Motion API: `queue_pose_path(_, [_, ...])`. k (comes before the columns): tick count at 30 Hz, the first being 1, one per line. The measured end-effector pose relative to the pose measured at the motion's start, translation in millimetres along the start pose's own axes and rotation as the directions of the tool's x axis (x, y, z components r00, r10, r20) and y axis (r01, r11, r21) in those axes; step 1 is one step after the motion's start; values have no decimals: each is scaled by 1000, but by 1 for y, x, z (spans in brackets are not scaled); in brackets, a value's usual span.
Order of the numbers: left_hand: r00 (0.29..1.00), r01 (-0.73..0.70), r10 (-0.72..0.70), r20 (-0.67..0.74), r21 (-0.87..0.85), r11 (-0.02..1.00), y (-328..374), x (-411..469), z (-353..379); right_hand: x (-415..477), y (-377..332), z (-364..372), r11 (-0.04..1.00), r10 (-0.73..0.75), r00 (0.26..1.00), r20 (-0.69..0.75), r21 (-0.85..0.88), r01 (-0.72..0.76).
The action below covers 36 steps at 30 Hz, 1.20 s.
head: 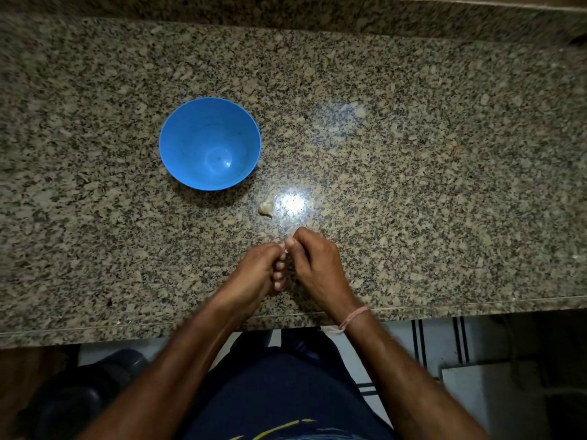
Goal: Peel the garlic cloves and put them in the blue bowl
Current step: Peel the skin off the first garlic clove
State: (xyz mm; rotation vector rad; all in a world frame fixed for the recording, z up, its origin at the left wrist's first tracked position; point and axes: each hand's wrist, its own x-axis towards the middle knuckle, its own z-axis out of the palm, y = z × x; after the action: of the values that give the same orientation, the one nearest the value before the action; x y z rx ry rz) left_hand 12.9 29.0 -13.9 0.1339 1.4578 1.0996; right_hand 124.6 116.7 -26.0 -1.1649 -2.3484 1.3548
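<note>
pale clove (286,250) between left grip (260,268), right grip (317,262)

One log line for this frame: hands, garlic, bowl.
left hand: pinches garlic clove | right hand: pinches same clove | blue bowl: empty | loose garlic: on granite counter

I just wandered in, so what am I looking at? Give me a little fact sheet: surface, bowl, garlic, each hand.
surface: speckled granite countertop
bowl: blue bowl, upright, nothing inside
loose garlic: lies on the countertop near the bowl, not touching it, beside a light glare
left hand: pinches the held clove, a small pale bit, mostly hidden
right hand: pinches the same clove from the other side; pink thread bracelet on the wrist
progress: no garlic in the bowl yet
</note>
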Motion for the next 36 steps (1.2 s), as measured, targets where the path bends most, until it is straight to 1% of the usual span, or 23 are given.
queue_pose_path(1, [989, -129, 141, -39, 226, 966, -4, -1, -1, 2, -3, -5, 967, 150, 984, 96, 192, -166])
queue_pose_path(2, [951, -252, 305, -49, 448, 858, -7, -2, -3, 3, -4, -8, 850, 278, 931, 238, 390, -354])
queue_pose_path(3, [898, -345, 440, -25, 582, 736, -9, -2, -4, 3, -7, -10, 675, 361, 847, 391, 517, -526])
queue_pose_path(4, [866, -388, 500, -3, 626, 676, -9, -2, -3, 3, -9, -12, 524, 398, 773, 494, 569, -633])
queue_pose_path(5, [865, -400, 502, 1, 606, 687, -8, -2, -2, 3, -10, -12, 437, 412, 734, 539, 590, -679])
queue_pose_path(6, [897, -370, 441, -9, 527, 765, -4, -2, -1, 2, -10, -11, 403, 417, 731, 540, 611, -682])
queue_pose_path(7, [942, -301, 335, -16, 401, 865, -1, -2, 0, 1, -10, -9, 450, 421, 762, 492, 617, -646])
queue_pose_path(8, [975, -209, 222, -15, 281, 937, 0, -3, 1, -1, -10, -7, 567, 419, 815, 400, 587, -579])
queue_pose_path(9, [990, -136, 142, -14, 193, 972, 2, -3, 2, -3, -10, -4, 693, 401, 866, 299, 520, -500])
queue_pose_path(10, [994, -106, 110, -16, 166, 980, 2, -3, 2, -4, -11, -3, 781, 372, 902, 221, 451, -433])
queue_pose_path(11, [994, -104, 109, -23, 163, 981, 1, -2, 2, -5, -10, -1, 811, 360, 915, 183, 423, -403])
queue_pose_path(12, [991, -119, 126, -32, 175, 977, 1, -2, 2, -5, -10, -1, 798, 368, 912, 181, 443, -409])
queue_pose_path(15, [973, -197, 223, -65, 274, 941, -3, 0, -1, -3, -11, -5, 679, 404, 872, 277, 548, -488])
queue_pose_path(17, [956, -244, 280, -86, 297, 923, -3, 0, 0, -2, -10, -8, 646, 403, 862, 308, 571, -506])
queue_pose_path(20, [939, -273, 320, -124, 296, 915, -4, 2, 0, 0, -10, -8, 641, 399, 868, 295, 587, -494])
queue_pose_path(24, [937, -274, 318, -147, 257, 927, -3, 1, -3, -2, -9, -7, 644, 389, 881, 270, 604, -469])
queue_pose_path(26, [934, -283, 319, -162, 213, 935, -1, -3, -2, -4, -7, -9, 654, 382, 896, 228, 619, -436])
queue_pose_path(32, [930, -293, 307, -203, 94, 951, 7, -11, 2, -6, -4, -13, 653, 286, 949, 135, 697, -296])
queue_pose_path(34, [930, -290, 305, -205, 99, 952, 10, -12, 1, -7, -3, -13, 669, 258, 961, 94, 701, -248])
queue_pose_path(36, [923, -300, 327, -204, 153, 942, 11, -12, 0, -7, -2, -13, 667, 249, 966, 70, 711, -223])
